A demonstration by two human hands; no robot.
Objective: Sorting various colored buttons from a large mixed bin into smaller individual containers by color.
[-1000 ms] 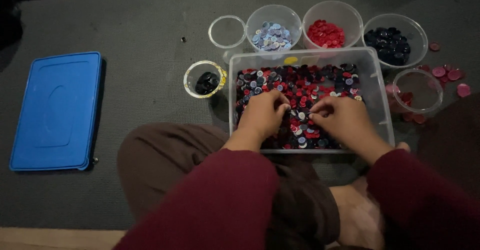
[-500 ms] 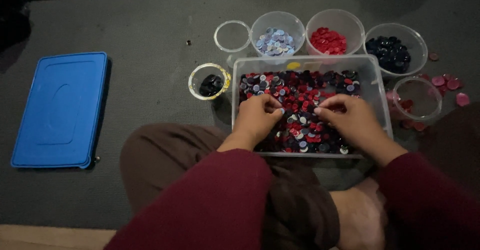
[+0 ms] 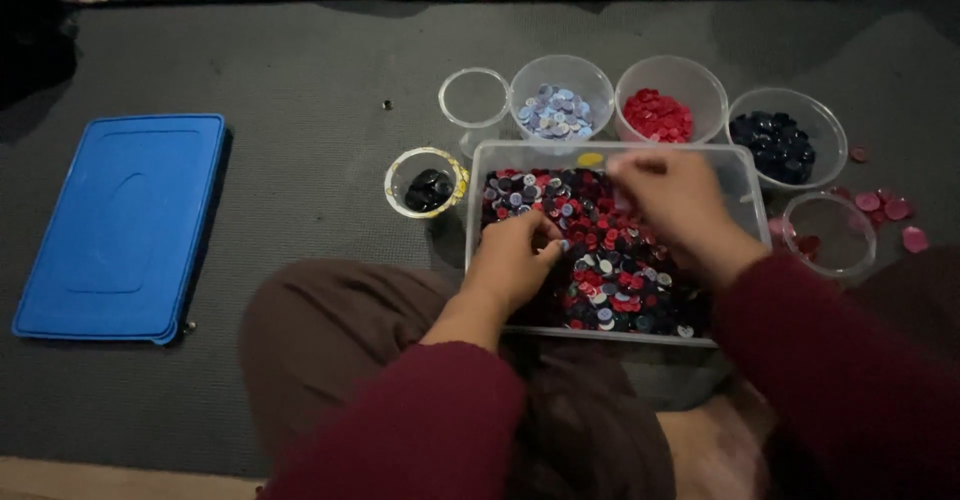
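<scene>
Since half a second ago the right hand [image 3: 680,205] has lifted toward the far edge of the clear rectangular plastic tub [image 3: 742,175], fingertips bunched near the rim, though I can't tell if there's a button pinched in them, it's too blurry. The left hand [image 3: 515,260] is down in the mixed pile of red, dark and pale buttons [image 3: 600,260], fingers curled and touching the heap, thumb and forefinger close together.

Just past the tub there's a row of clear round plastic cups: an empty one [image 3: 475,100], one with pale blue buttons [image 3: 560,95], one with red buttons [image 3: 670,100], one with dark navy buttons [image 3: 785,135]. A small yellow-rimmed cup of black buttons [image 3: 425,182] sits just left of the tub. Loose pink buttons [image 3: 885,208] lie off to the right. The flat blue plastic lid [image 3: 120,225] lies well apart on the grey mat [image 3: 320,90].
</scene>
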